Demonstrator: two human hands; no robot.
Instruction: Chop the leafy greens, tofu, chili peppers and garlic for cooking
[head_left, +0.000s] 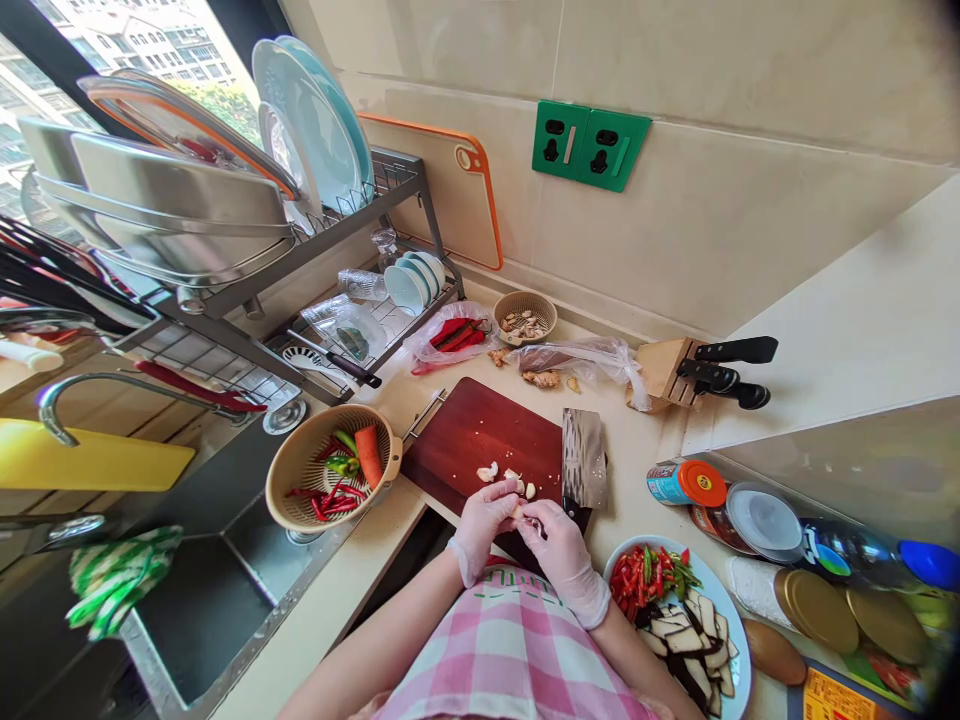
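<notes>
Both hands wear clear gloves and meet over the near edge of the dark red cutting board (pixel 465 430). My left hand (pixel 484 520) pinches a small pale piece, apparently a garlic clove, and my right hand (pixel 562 555) has its fingertips closed on the same piece. Several peeled garlic cloves (pixel 487 472) lie on the board just beyond my fingers. A cleaver (pixel 584 460) rests along the board's right side, blade pointing away, its dark handle close to my right hand.
Left of the board, a basket (pixel 279 480) holds a carrot and peppers beside the sink (pixel 202 610). A plate (pixel 739 640) of cut vegetables sits near my right forearm. Behind are a garlic bowl (pixel 526 318), ginger (pixel 541 379) and a knife block (pixel 664 372). Jars stand right.
</notes>
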